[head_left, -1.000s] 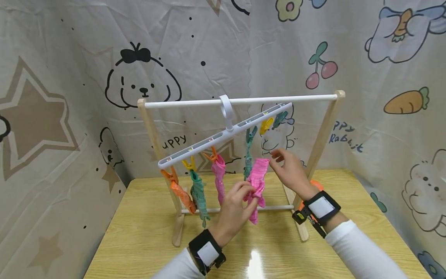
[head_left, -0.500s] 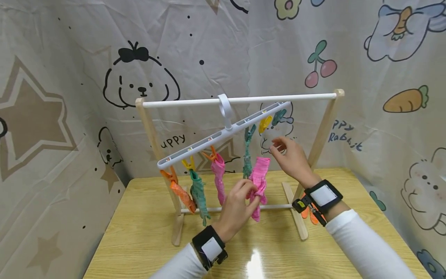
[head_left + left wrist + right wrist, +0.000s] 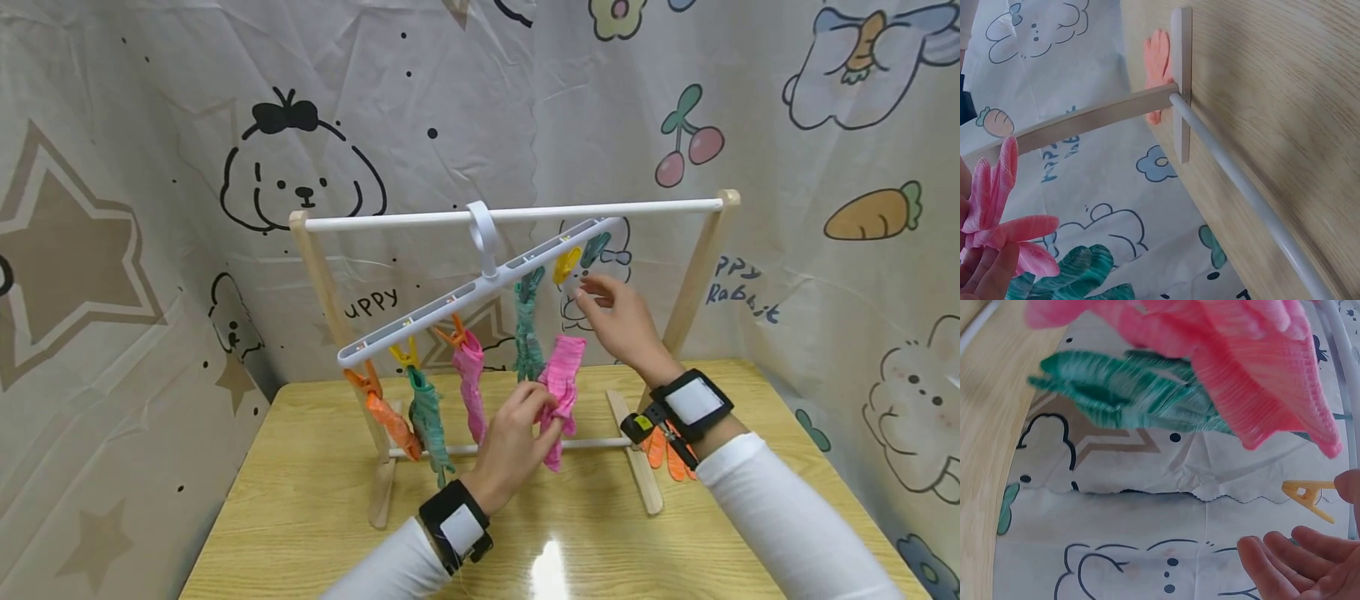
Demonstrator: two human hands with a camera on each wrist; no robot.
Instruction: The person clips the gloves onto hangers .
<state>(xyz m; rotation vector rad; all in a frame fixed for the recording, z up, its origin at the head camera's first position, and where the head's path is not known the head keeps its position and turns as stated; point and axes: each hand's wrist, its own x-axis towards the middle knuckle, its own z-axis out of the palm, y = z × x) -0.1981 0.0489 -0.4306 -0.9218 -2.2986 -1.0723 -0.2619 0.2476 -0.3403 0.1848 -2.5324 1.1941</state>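
Observation:
A pink knit glove (image 3: pixel 567 367), fingers downward and cuff up, is pinched by my left hand (image 3: pixel 510 446); the same pink glove (image 3: pixel 1007 219) shows at the left edge of the left wrist view. Above and right of it, my right hand (image 3: pixel 626 325) is raised just below a yellow clothespin (image 3: pixel 566 264) on the white hanger (image 3: pixel 442 308). In the right wrist view the thumb overlaps one end of the yellow clothespin (image 3: pixel 1307 490), with the fingers apart from it; contact is unclear. A teal clothespin (image 3: pixel 596 249) hangs beside the yellow one.
Clipped along the tilted hanger are an orange glove (image 3: pixel 393 425), a green glove (image 3: pixel 427 408), another pink glove (image 3: pixel 470 383) and a second green glove (image 3: pixel 527 333). A wooden rack with a white bar (image 3: pixel 600 212) carries the hanger. An orange glove (image 3: pixel 1157 56) lies by the rack's right foot.
My right hand has left the pink glove's cuff and risen toward the yellow clothespin. My left hand and its glove have shifted slightly to the right. The second green glove has turned.

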